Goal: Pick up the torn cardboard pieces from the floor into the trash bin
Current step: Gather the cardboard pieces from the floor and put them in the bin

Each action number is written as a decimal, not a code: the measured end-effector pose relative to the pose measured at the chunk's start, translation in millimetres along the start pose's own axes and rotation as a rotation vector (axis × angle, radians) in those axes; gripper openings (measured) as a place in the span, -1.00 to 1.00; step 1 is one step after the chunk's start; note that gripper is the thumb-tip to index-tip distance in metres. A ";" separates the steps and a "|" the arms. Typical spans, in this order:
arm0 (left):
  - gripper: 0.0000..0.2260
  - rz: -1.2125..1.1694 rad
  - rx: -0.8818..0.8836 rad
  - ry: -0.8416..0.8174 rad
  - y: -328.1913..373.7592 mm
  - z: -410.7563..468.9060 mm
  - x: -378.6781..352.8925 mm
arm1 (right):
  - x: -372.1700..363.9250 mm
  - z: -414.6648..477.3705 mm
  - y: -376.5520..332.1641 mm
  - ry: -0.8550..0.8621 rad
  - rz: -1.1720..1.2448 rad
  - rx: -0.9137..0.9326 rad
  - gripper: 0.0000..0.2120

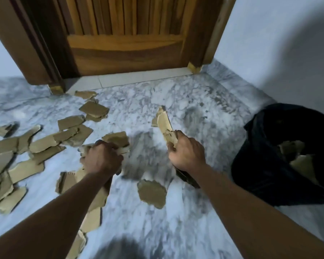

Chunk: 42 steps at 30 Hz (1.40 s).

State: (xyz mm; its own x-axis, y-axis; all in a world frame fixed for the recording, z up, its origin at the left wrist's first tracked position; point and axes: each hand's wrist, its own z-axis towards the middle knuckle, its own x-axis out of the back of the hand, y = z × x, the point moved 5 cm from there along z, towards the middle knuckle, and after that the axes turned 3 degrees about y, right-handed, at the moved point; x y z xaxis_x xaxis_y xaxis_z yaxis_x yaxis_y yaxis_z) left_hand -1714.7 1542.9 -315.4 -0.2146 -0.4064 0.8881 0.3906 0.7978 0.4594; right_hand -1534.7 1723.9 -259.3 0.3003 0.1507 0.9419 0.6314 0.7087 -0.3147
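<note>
The right hand (187,154) holds a stack of torn cardboard pieces (165,124) on edge above the floor, its fingers (172,148) curled tight round the stack's lower half. The left hand (101,157) is down on a floor piece (118,139), fingers clenched on it. More ragged tan scraps (26,146) overlap on the veined grey-white marble floor (176,100) to the left. One rounded scrap (151,193) lies between the forearms. The black-lined trash bin (260,174) stands to the right, near the wall, with cardboard inside.
</note>
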 end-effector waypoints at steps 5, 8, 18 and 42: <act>-0.68 -0.327 -0.277 0.066 184.7 5.7 63.5 | 133.8 12.2 42.6 0.185 -0.049 -0.094 -0.62; -0.67 -0.565 -0.360 0.037 296.6 -5.7 84.5 | 207.5 11.4 88.1 0.308 -0.077 -0.197 -0.65; -0.69 -0.888 -0.422 -0.304 510.4 -105.8 -4.8 | 290.7 -36.9 262.9 0.361 0.092 -0.605 -0.70; -0.43 -0.020 -0.174 0.105 19.5 -5.0 -24.2 | -1.6 -5.7 26.8 0.053 0.089 0.150 -0.30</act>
State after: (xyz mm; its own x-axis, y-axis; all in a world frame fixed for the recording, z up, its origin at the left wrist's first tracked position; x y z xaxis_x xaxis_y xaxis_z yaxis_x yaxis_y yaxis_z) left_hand -1697.4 1566.1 -327.9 -0.1332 -0.4725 0.8712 0.5378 0.7039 0.4640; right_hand -1514.2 1738.7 -269.9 0.3901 0.1836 0.9023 0.4879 0.7898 -0.3717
